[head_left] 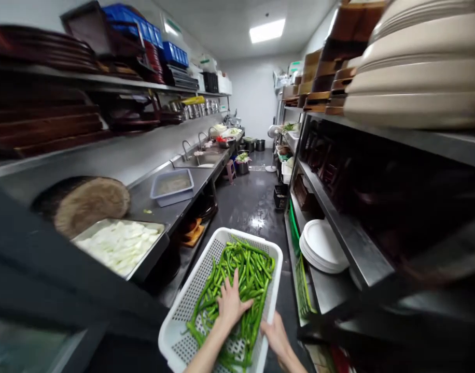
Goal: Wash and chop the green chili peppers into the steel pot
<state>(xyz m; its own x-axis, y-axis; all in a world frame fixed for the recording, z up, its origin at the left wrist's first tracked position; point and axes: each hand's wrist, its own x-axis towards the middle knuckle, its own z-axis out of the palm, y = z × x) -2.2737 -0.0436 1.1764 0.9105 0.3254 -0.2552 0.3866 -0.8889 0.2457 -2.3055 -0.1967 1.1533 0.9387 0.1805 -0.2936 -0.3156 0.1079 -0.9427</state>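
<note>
A white perforated plastic basket is tilted in front of me, above the floor of a narrow kitchen aisle. Long green chili peppers lie heaped in it. On top of the peppers rests my left hand, palm down with its fingers spread apart. My right hand grips the basket's right side near the lower corner; its fingertips are partly hidden by the basket wall.
On the left counter stand a metal tray of white sliced food, a round wooden chopping block and a grey-blue tub. To the right, a shelf rack holds stacked white plates. A fan stands farther down the aisle.
</note>
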